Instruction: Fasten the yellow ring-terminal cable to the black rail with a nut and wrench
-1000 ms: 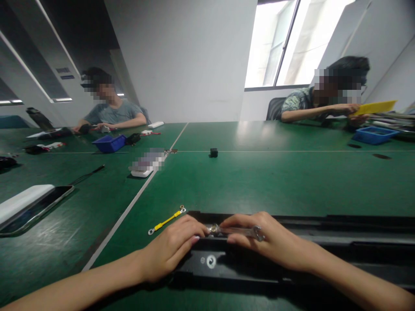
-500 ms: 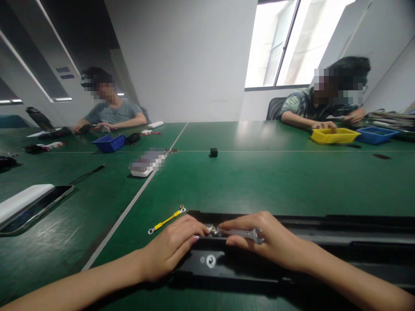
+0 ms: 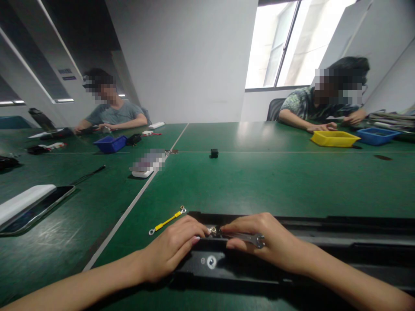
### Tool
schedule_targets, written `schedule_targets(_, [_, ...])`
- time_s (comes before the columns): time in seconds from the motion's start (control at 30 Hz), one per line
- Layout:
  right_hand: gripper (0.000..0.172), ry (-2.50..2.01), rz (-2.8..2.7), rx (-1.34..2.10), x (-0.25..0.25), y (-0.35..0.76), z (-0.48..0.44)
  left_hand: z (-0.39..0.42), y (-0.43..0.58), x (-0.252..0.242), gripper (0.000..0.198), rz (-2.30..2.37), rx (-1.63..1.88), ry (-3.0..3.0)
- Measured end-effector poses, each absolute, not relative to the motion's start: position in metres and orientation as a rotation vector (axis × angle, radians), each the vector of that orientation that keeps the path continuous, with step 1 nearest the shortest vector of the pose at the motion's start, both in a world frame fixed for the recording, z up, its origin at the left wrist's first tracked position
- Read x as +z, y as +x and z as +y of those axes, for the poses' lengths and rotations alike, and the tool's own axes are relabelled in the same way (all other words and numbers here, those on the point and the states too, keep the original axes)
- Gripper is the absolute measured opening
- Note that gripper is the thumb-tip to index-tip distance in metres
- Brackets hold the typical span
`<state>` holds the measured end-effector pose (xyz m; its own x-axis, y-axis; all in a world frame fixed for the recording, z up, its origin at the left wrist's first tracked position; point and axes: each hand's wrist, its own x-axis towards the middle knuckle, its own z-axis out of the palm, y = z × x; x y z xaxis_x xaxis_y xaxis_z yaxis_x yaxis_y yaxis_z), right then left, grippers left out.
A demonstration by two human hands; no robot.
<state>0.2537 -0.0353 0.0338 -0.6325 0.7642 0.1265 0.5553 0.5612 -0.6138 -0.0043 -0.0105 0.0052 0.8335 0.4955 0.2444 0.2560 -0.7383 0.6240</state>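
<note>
My right hand (image 3: pixel 269 240) is closed on a silver open-end wrench (image 3: pixel 258 240), its forked end sticking out below the palm. The wrench's other end is hidden by my fingers, close to a small brass-coloured nut (image 3: pixel 213 230). That nut sits inside a long black metal channel (image 3: pixel 311 222) lying across the table in front of me. At the channel's left end, my left hand (image 3: pixel 177 246) has its fingers together, fingertips touching beside the nut. What those fingers pinch is hidden. Beyond them lies a yellow cable with ring terminals (image 3: pixel 167 221), a small nut by its far end.
A small black block (image 3: pixel 214 153) stands mid-table. At left lie a phone (image 3: pixel 39 209), a white device (image 3: pixel 145 166) and a blue bin (image 3: pixel 110 144). A yellow bin (image 3: pixel 335 138) and another blue bin (image 3: pixel 378 135) are far right. Two people sit across the table.
The wrench's free end has swung slightly toward me. My left hand stays in place. The right-hand co-worker's hand has come out of the yellow bin and is beside it.
</note>
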Motion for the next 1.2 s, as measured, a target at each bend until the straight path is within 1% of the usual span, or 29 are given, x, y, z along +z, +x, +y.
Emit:
schedule_targets(0.4, [0.027,-1.102,-2.457,0.643,0.0313,0.253,-0.0375,-0.0095,-0.0043,0.0047,0.03,0.558,0.535,2.42])
schedule_targets(0.93, [0.023,-1.117,-2.448,0.611,0.0318,0.2526,-0.0396,-0.0104,-0.0043,0.0046,0.029,0.569,0.549,2.43])
schedule_targets(1.2, [0.018,-1.149,-2.458,0.606,0.0251,0.2557,-0.0407,-0.0103,-0.0044,0.0019,0.028,0.558,0.547,2.43])
